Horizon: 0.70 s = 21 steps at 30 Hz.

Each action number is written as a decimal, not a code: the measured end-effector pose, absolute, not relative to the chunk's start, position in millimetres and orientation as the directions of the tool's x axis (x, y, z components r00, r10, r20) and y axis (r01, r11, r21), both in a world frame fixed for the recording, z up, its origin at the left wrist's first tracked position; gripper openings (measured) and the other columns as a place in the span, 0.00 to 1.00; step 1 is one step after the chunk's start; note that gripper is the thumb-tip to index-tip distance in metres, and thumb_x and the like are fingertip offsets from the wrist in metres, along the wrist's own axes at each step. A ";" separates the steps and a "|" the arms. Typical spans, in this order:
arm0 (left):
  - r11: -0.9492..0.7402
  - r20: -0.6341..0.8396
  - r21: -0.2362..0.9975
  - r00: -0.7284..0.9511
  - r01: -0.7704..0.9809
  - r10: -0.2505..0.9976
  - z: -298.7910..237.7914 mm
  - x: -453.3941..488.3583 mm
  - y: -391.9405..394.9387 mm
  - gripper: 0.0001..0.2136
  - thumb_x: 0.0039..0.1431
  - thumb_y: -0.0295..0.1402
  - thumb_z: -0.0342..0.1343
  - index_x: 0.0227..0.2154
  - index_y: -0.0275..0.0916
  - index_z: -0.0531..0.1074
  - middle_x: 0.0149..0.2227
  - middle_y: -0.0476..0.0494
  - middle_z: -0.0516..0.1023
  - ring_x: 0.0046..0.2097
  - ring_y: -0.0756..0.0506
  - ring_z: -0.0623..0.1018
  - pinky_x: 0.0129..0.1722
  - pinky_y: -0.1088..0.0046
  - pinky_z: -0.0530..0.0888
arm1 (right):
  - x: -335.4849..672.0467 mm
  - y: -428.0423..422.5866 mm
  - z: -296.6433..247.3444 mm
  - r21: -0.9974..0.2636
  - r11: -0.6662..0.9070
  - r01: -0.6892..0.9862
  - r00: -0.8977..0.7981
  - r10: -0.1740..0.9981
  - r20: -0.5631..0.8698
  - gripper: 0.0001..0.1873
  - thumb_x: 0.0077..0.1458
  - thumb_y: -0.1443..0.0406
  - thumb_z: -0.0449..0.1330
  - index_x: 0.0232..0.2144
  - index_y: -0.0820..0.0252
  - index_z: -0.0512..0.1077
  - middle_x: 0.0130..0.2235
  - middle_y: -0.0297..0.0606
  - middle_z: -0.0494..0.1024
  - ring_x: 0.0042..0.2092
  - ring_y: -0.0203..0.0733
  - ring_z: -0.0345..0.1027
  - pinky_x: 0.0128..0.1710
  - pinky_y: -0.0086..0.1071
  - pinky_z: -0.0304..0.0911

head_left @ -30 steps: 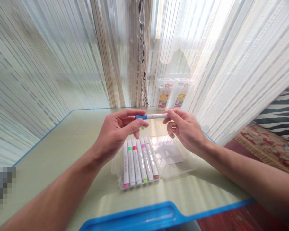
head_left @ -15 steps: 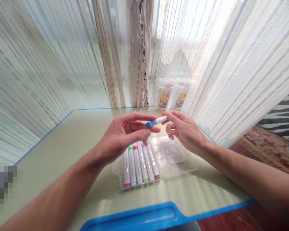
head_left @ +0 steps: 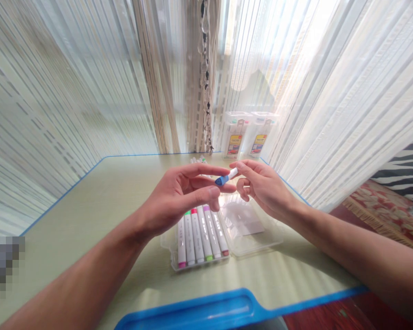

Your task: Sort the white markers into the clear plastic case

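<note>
Between the fingertips of my right hand (head_left: 261, 183) is a marker (head_left: 222, 180) with a blue end and a white barrel. The marker is tilted, its blue end towards me and to the left. My left hand (head_left: 184, 195) has its fingers apart around that blue end; whether a fingertip touches it I cannot tell. Below the hands lies an opened clear plastic case (head_left: 201, 263) with several white markers (head_left: 199, 238) in a row, some with pink, green, red and purple bands or ends. Its lid (head_left: 258, 245) lies flat to the right with a pale card inside.
Two clear marker boxes (head_left: 234, 137) with yellow labels stand at the back of the table (head_left: 124, 192). More markers (head_left: 201, 160) lie behind my hands. String curtains (head_left: 72, 82) surround the table, and a blue tray edge (head_left: 192, 309) runs along the front.
The marker has turned so its blue end points more towards me, and less of its barrel shows. Both hands stay nearly in place, the left slightly further right.
</note>
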<state>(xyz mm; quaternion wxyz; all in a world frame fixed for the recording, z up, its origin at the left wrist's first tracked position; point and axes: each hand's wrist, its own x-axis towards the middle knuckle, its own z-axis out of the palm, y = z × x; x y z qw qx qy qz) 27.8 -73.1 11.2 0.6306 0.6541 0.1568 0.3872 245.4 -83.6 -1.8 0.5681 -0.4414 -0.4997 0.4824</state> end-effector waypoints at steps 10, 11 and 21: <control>-0.131 0.307 0.946 0.686 -0.298 0.660 13.2 28.7 -74.4 0.12 0.62 0.30 0.64 0.48 0.39 0.79 0.36 0.39 0.85 0.34 0.47 0.83 0.36 0.72 0.78 | 244.0 -82.8 -2.8 -0.989 0.123 -0.086 0.016 0.992 0.122 0.15 0.59 0.55 0.66 0.36 0.63 0.74 0.31 0.33 0.76 0.19 0.28 0.63 0.15 0.25 0.55; -0.132 0.303 0.948 0.687 -0.291 0.661 13.3 29.1 -74.4 0.12 0.62 0.30 0.64 0.48 0.38 0.79 0.37 0.39 0.86 0.34 0.47 0.83 0.36 0.73 0.77 | 244.0 -83.0 -2.7 -0.988 0.125 -0.086 0.017 0.992 0.124 0.15 0.59 0.56 0.66 0.35 0.63 0.74 0.31 0.33 0.75 0.19 0.28 0.63 0.15 0.25 0.55; -0.147 0.282 0.952 0.577 -0.270 0.766 15.2 33.8 -75.2 0.10 0.60 0.37 0.65 0.41 0.36 0.80 0.35 0.39 0.85 0.33 0.44 0.84 0.32 0.72 0.79 | 245.8 -81.1 -4.3 -0.983 0.176 -0.058 0.028 0.984 0.175 0.16 0.58 0.54 0.66 0.35 0.63 0.74 0.33 0.34 0.77 0.18 0.27 0.63 0.15 0.26 0.56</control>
